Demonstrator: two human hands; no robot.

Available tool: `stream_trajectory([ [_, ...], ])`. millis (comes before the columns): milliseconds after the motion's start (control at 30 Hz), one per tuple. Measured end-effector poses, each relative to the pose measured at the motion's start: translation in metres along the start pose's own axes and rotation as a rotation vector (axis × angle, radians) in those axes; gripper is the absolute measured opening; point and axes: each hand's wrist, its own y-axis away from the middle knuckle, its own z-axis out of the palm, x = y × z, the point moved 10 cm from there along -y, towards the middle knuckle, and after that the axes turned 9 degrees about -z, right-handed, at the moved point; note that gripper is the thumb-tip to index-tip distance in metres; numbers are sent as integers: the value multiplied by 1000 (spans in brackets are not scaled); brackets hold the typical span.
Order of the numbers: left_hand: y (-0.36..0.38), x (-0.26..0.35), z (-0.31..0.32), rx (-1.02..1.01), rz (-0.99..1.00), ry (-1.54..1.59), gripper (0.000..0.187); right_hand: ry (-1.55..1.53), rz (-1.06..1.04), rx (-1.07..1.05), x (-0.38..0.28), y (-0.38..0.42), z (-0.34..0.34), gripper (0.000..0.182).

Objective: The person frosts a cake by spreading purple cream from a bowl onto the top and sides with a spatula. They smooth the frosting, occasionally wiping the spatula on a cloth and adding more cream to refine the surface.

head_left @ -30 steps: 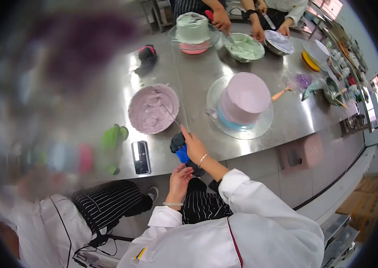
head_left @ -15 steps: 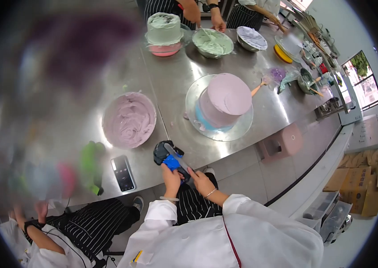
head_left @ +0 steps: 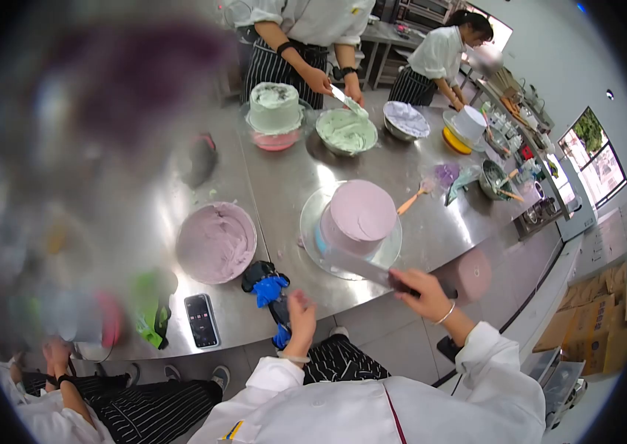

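My right hand (head_left: 424, 294) is closed round the dark handle of an icing spatula (head_left: 361, 268). Its long blade points left across the near edge of a clear turntable (head_left: 312, 237), in front of a lilac-frosted cake (head_left: 362, 211) with a light-blue base. My left hand (head_left: 301, 320) is raised by the table's near edge, fingers loosely apart and holding nothing. Just left of it lies a black-and-blue object (head_left: 269, 290) like a bundled strap. A bowl of lilac cream (head_left: 217, 243) stands beyond that, smeared up its inner wall.
A phone (head_left: 202, 320) lies near the front edge, beside a green item (head_left: 152, 311). Across the table a co-worker's hand (head_left: 319, 80) works a spatula over a bowl of green cream (head_left: 346, 133), next to a green cake (head_left: 274, 107). A wooden-handled tool (head_left: 411, 200) lies behind my cake.
My left hand has let go of the black-and-blue object, which now lies at the table edge. My right hand has carried the spatula right, toward the cake. The view has tilted up.
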Motion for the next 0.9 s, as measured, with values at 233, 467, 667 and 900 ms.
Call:
stream_trajectory([
  [233,-70,19,84,-382,-293,938,45,537,-88,-276,-13,-114,-46,42],
  [467,-40,1,107,-283,-333,1021,46,1019,-301,-800,-15,-163,52,17],
  [667,-20,-7,131,-201,-353,1067,40,1146,-545,-1021,-13,-145,102,20],
  [900,-16,-11,135,-161,-348,1054,24,1198,-538,-1112,-14,-145,110,19],
])
